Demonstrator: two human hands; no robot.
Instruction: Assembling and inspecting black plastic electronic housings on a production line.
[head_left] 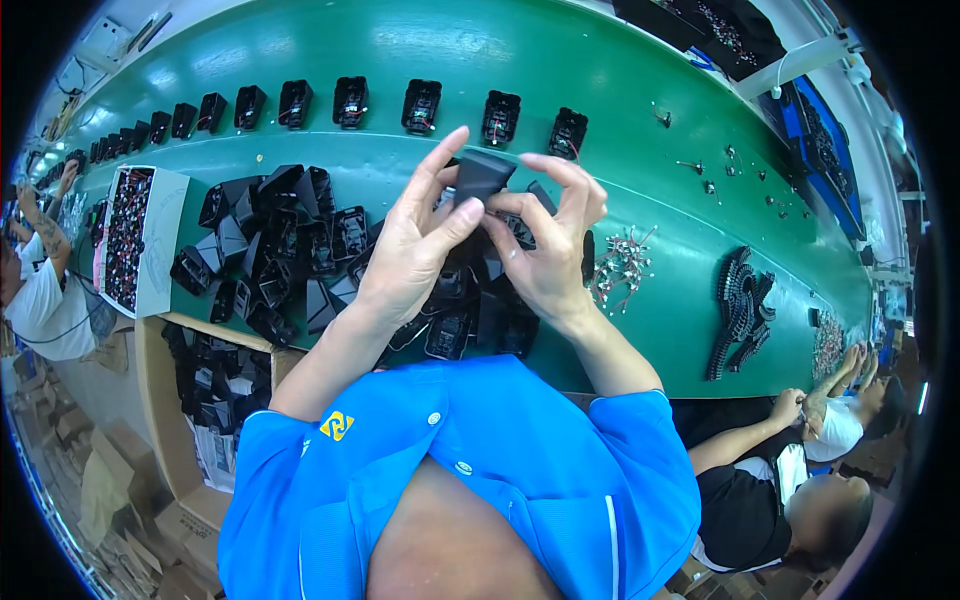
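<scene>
A black plastic housing [483,174] is held up over the green bench between my two hands. My left hand [424,215] grips it with the thumb on its near face and the fingers along its left side. On the other side, my right hand [548,225] pinches its lower right edge with bent fingers; what lies under those fingertips is hidden. Beneath my hands spreads a heap of similar black housings [270,235]. To the right of my right hand lies a pile of small parts with red and white wires [622,265].
Black housings with wires [421,105] stand in a long row across the green bench [560,60]. A white box [165,240] of small parts is at left, above a cardboard box [165,400]. Black strips [740,310] lie at right. Co-workers [750,490] sit on both sides.
</scene>
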